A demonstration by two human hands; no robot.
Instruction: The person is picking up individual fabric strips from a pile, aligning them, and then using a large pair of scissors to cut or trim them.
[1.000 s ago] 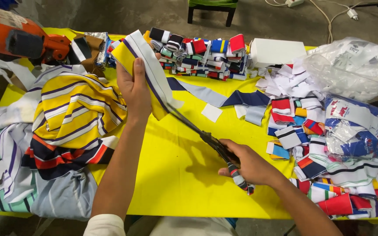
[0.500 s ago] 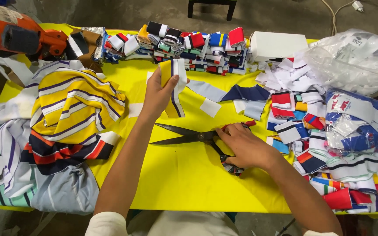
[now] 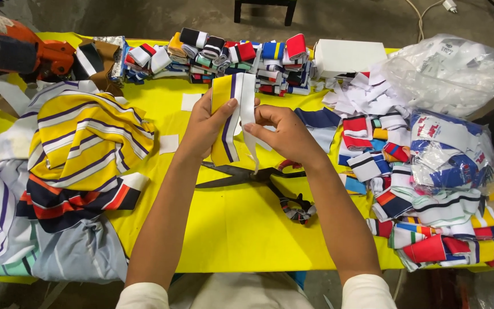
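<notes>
Now the left hand [image 3: 206, 127] and right hand [image 3: 286, 136] both pinch the yellow, purple and white striped cloth strip [image 3: 231, 117] upright to look at it, so the black scissors [image 3: 253, 177] lie let go on the yellow table [image 3: 235, 229].

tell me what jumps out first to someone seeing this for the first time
The bright yellow table catches the eye first, and at its middle the left hand and right hand hold up a yellow, white and purple striped fabric strip between them. Black scissors lie open on the table just below the hands. Heaps of striped cloth spread at the left, and folded colourful pieces pile up at the right.
</notes>
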